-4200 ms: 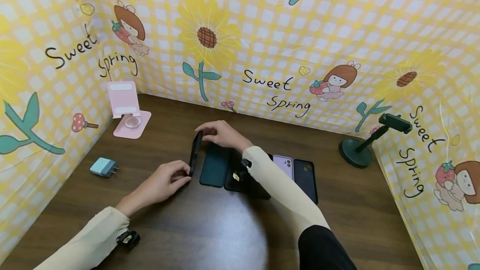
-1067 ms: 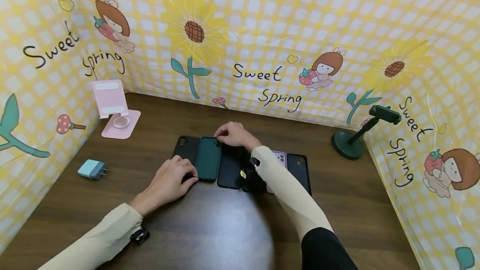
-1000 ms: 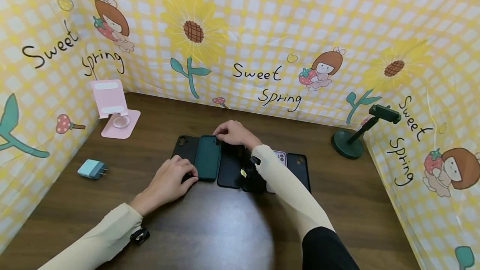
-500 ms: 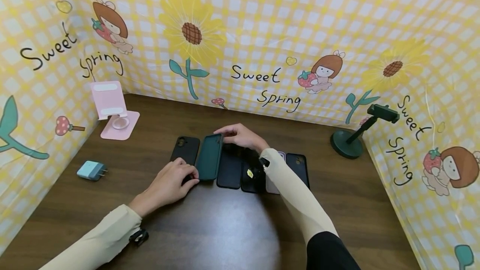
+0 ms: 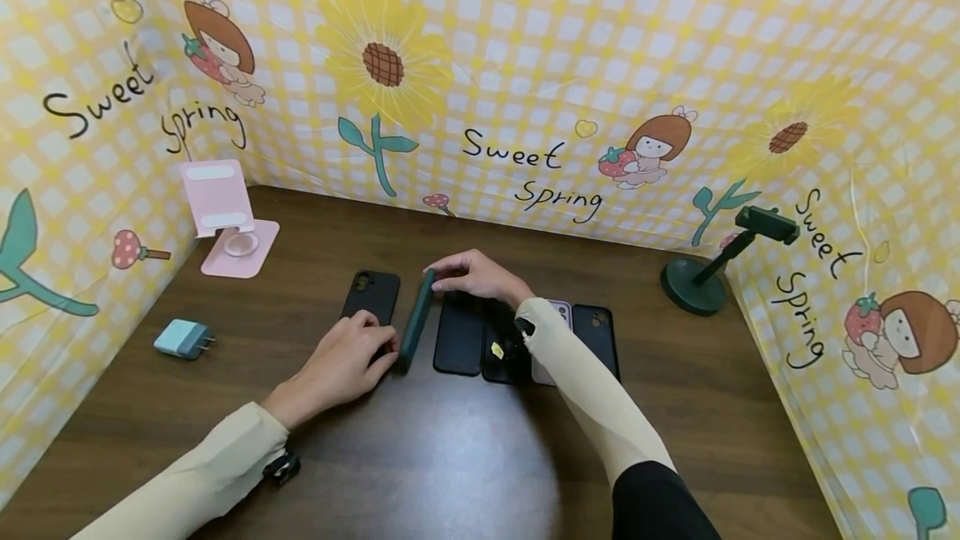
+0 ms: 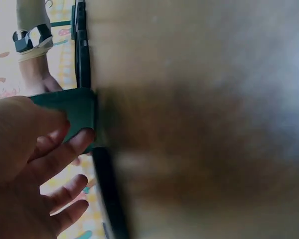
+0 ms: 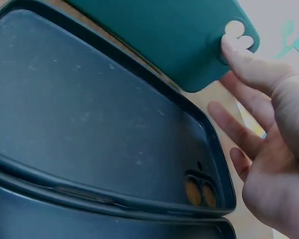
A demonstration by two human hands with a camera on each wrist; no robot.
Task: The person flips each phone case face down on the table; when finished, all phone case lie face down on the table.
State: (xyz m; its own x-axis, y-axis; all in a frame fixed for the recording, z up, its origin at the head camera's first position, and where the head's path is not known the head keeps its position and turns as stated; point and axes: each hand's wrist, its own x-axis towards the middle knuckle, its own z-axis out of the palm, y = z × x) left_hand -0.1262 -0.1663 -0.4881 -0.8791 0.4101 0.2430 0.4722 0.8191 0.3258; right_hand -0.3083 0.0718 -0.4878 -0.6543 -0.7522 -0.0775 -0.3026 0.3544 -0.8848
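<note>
A dark green phone case (image 5: 417,323) stands tilted up on its long edge between the hands. My right hand (image 5: 480,275) pinches its far end; in the right wrist view the thumb (image 7: 249,64) lies by the camera cutout. At the near end, my left hand (image 5: 347,361) holds the case with thumb and fingertips, seen also in the left wrist view on the green case (image 6: 82,112). Left of it a black phone case (image 5: 375,294) lies back up, partly covered by the left hand. To the right lies another black phone case (image 5: 457,340), its hollow side up.
Under the right forearm lie a black case (image 5: 504,365) and a lilac case (image 5: 561,315), both partly hidden. A dark case (image 5: 596,336) ends the row. A pink phone stand (image 5: 240,244), a blue charger plug (image 5: 182,338) and a dark green stand (image 5: 693,286) are around.
Earlier both hands held a black case on edge; it now lies back up at left. The green case has since been raised from lying hollow side up to standing on its edge.
</note>
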